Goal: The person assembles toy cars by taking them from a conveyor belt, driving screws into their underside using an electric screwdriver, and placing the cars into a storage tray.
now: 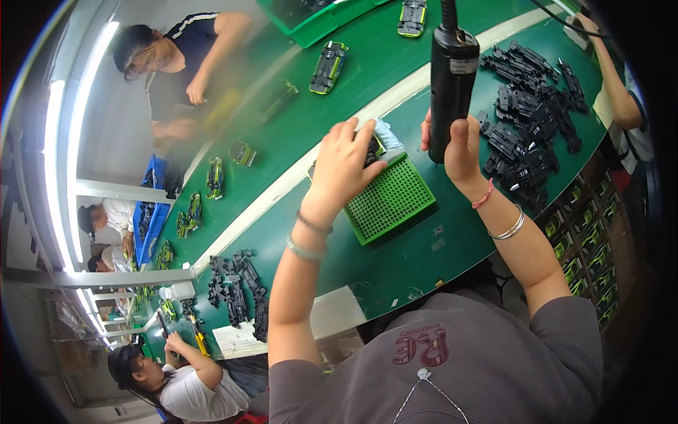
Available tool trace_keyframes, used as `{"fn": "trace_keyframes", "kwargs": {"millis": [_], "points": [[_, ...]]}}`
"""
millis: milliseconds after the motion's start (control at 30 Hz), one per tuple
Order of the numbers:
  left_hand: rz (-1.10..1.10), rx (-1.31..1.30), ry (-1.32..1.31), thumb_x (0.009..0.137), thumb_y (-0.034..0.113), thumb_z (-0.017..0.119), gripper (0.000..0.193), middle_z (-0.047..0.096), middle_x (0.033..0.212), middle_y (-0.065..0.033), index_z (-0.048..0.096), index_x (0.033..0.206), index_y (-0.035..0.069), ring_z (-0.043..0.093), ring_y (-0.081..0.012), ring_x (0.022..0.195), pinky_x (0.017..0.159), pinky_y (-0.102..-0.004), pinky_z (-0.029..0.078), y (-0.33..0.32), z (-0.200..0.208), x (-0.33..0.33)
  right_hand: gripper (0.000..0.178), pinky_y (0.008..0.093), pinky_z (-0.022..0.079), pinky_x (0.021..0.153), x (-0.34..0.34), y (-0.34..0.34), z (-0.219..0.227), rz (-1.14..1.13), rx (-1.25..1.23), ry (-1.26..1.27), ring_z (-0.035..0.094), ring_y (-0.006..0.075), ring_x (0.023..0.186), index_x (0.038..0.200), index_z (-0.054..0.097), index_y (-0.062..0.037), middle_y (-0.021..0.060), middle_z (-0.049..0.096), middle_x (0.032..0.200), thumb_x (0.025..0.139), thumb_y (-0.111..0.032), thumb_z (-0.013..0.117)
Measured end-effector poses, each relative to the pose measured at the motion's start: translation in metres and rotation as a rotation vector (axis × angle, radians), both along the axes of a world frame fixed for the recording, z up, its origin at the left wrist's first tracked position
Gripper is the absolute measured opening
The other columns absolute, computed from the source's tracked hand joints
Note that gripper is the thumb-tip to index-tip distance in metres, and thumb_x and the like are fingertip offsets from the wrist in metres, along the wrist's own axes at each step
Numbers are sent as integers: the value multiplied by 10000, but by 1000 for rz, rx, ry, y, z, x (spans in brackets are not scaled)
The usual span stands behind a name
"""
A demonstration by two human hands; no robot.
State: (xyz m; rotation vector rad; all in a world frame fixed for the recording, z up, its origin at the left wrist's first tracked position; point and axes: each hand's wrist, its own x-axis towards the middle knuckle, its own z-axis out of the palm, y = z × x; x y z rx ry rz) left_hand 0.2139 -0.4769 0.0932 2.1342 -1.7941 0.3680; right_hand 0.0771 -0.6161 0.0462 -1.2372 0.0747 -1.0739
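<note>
My right hand (459, 145) is closed round a black electric screwdriver (452, 88), its cord rising from the top and its lower end above the green table. My left hand (344, 162) reaches over the far left side of a green perforated basket (390, 201). Its fingers and thumb curve over a black and lime toy car (376, 150), most of which the hand hides. A pale blue wrapper or cloth (388, 134) lies just beyond the basket.
Black chassis parts (526, 127) are heaped at the right, more (236, 290) at the left. Toy cars (328, 68) lie along the green conveyor (282, 67) beyond a pale rail. A green crate (321, 25) stands at the back. Co-workers (173, 53) sit across and at left.
</note>
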Motion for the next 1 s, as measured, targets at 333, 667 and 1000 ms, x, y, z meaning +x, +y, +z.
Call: {"fn": "trace_keyframes", "kwargs": {"millis": [333,667,1000], "points": [[64,-277,648,747,143,759,500,632,971,-93,533,1170,4,613,-160,881,790,-289,499,28,55,75,672,225,413,484,-3,-2,-3,-37,-4,41,516,95,538,860,521,19,54,539,631,853,-649,445],[221,-528,997,778,41,704,442,545,1118,-88,506,1173,30,557,-177,1025,857,-282,474,109,-56,149,769,248,436,495,-4,-3,-6,-35,6,68,534,129,538,891,524,32,81,541,643,802,-726,435],[640,-19,467,758,128,691,328,623,1103,-115,636,1077,76,591,-260,1031,810,-368,494,221,-29,177,812,251,435,504,-2,-1,-6,7,-5,135,531,134,540,894,520,27,72,524,639,784,-768,395]]}}
